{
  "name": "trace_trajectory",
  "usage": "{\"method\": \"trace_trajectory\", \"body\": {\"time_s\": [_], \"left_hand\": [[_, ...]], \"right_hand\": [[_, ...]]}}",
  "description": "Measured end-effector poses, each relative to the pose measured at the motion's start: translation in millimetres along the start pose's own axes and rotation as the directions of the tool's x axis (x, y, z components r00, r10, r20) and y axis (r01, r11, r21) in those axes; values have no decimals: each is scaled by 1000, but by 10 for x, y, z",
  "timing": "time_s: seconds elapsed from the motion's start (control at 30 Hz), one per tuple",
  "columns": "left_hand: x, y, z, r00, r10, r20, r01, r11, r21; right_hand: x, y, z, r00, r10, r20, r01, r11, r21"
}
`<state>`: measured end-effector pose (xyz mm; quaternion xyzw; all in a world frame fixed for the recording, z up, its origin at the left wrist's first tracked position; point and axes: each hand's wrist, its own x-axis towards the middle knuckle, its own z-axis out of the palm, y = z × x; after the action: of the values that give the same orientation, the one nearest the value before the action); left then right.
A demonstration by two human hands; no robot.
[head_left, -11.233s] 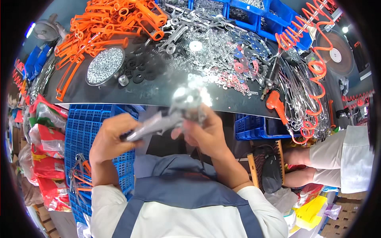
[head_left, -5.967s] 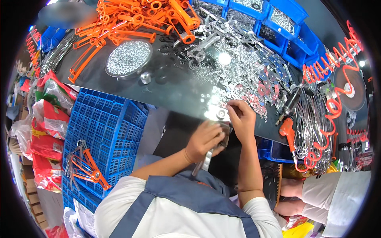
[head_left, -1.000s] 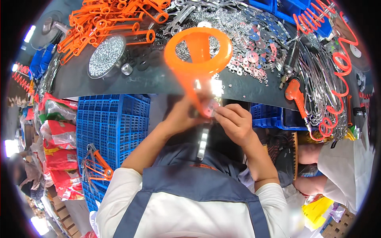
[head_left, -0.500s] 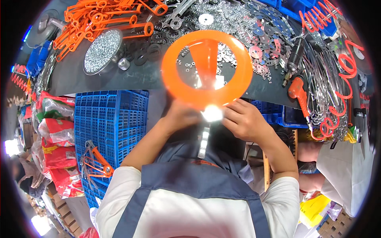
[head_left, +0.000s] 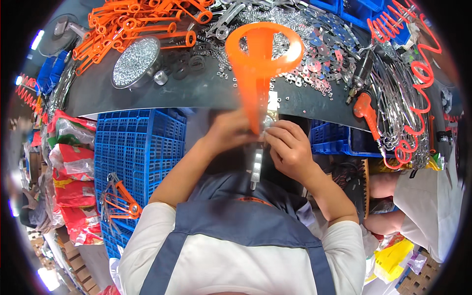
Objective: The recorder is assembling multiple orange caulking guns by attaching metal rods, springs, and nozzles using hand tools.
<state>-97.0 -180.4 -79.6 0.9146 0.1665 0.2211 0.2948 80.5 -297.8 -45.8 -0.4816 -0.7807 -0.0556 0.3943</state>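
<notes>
My left hand [head_left: 230,133] grips the lower end of an orange plastic part [head_left: 258,59] with a long stem and a wide ring on top, held upright in front of the bench edge. My right hand [head_left: 290,147] pinches a small shiny metal fitting where that stem meets a flat metal bar [head_left: 255,164], which hangs down toward my apron. Both hands sit close together just below the dark workbench [head_left: 147,93].
The bench carries a pile of orange parts [head_left: 142,22], a round dish of small silvery pieces [head_left: 135,61], black washers [head_left: 184,61], scattered metal plates [head_left: 319,49] and an orange-handled tool [head_left: 366,105]. A blue crate [head_left: 142,152] stands at my left. Another person's arm [head_left: 388,184] is at right.
The orange part's ring has tipped from facing the camera to standing more upright and farther off. My hands have stayed together at its stem with the metal bar.
</notes>
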Motion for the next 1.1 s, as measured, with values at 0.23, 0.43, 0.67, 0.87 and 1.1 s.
{"method": "trace_trajectory", "body": {"time_s": [0.23,0.43,0.67,0.87,1.1], "left_hand": [[7,82,-36,967,31,-255,-99,961,-259],[-167,1,-668,941,-11,-339,44,995,91],[-352,-1106,-2283,708,-95,-700,602,598,528],[-142,-1644,-2665,754,-533,-384,656,578,485],[-735,-2307,-3159,626,-490,-606,631,775,25]], "right_hand": [[-51,63,108,998,-42,-51,44,998,36],[-67,40,64,999,-20,-46,21,999,24],[-81,122,-196,976,184,-114,-177,982,68],[-225,298,-401,929,348,-127,-345,938,39],[-313,934,-966,918,297,-262,-385,826,-411]]}}
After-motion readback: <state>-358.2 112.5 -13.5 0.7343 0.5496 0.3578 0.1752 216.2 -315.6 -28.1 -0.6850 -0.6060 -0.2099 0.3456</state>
